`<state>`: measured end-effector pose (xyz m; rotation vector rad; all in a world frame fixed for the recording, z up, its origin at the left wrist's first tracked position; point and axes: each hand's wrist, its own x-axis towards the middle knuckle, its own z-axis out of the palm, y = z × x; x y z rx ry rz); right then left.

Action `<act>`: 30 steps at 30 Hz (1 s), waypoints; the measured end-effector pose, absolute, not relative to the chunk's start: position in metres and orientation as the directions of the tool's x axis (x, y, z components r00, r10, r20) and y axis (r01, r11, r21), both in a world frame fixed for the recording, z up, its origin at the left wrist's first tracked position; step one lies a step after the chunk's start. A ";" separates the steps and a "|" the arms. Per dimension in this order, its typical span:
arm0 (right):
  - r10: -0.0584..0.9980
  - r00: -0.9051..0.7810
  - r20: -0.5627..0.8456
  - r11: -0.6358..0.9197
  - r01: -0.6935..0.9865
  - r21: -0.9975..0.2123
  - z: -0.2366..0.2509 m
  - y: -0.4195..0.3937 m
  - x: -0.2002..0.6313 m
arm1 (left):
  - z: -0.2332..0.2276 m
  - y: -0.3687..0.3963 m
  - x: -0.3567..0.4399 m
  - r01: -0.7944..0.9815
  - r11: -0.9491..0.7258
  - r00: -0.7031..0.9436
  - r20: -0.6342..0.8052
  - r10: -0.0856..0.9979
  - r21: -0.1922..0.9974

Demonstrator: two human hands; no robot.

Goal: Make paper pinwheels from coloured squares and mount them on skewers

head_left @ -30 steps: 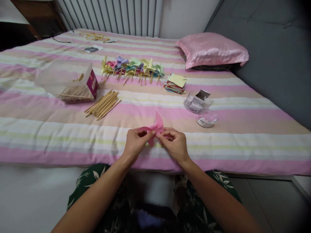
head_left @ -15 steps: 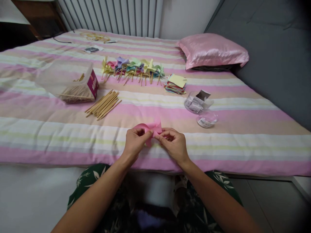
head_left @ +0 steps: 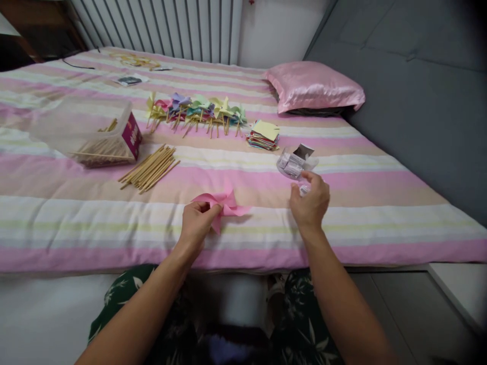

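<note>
A pink paper pinwheel (head_left: 230,204) is pinched between the thumb and fingers of my left hand (head_left: 198,223), just above the striped bedspread near its front edge. My right hand (head_left: 311,202) reaches over a small clear round container (head_left: 304,189), thumb and forefinger apart. That container is mostly covered by the hand. Just behind it sits a larger clear tub (head_left: 292,166) with small packets and a dark-and-silver flap. A bundle of thin wooden sticks (head_left: 149,169) lies to the left of my left hand.
Finished pinwheels (head_left: 198,109) on sticks lie in a row farther back. Beside them is a stack of coloured paper squares (head_left: 265,133). A clear plastic box (head_left: 102,137) of sticks lies at left. A pink pillow (head_left: 315,87) rests near the grey headboard (head_left: 399,101).
My right hand has let go of the pinwheel and moved right to the small clear container. My left hand still holds the pinwheel. The view has shifted slightly.
</note>
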<state>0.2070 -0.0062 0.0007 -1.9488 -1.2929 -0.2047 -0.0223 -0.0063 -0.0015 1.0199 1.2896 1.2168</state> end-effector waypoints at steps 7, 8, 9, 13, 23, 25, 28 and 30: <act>0.837 0.514 0.189 -0.489 0.857 -0.164 -0.007 0.001 0.239 | -0.004 -0.006 -0.024 -0.041 0.121 -0.096 -0.124 0.988 0.992; 0.846 0.509 0.162 -0.491 0.860 -0.135 -0.008 0.001 0.239 | -0.004 -0.005 -0.024 -0.038 0.116 -0.098 -0.119 0.988 0.993; 0.852 0.502 0.146 -0.489 0.864 -0.117 -0.009 0.001 0.240 | -0.004 -0.005 -0.024 -0.036 0.113 -0.100 -0.116 0.988 0.993; 0.877 0.473 0.088 -0.464 0.880 -0.107 -0.010 0.000 0.242 | -0.004 -0.005 -0.024 -0.025 0.114 -0.103 -0.116 0.988 0.993; 0.878 0.477 0.040 -0.475 0.878 -0.063 -0.014 0.001 0.244 | -0.004 -0.008 -0.023 -0.027 0.117 -0.088 -0.118 0.989 0.993; 0.874 0.480 0.075 -0.475 0.877 -0.074 -0.013 0.001 0.244 | -0.004 -0.008 -0.023 -0.024 0.117 -0.086 -0.119 0.989 0.993; 0.870 0.483 0.101 -0.476 0.875 -0.090 -0.010 0.001 0.244 | -0.004 -0.007 -0.023 -0.019 0.109 -0.082 -0.110 0.991 0.994; 0.860 0.501 0.098 -0.491 0.864 -0.109 -0.009 0.000 0.243 | -0.004 -0.006 -0.023 -0.023 0.108 -0.078 -0.109 0.991 0.994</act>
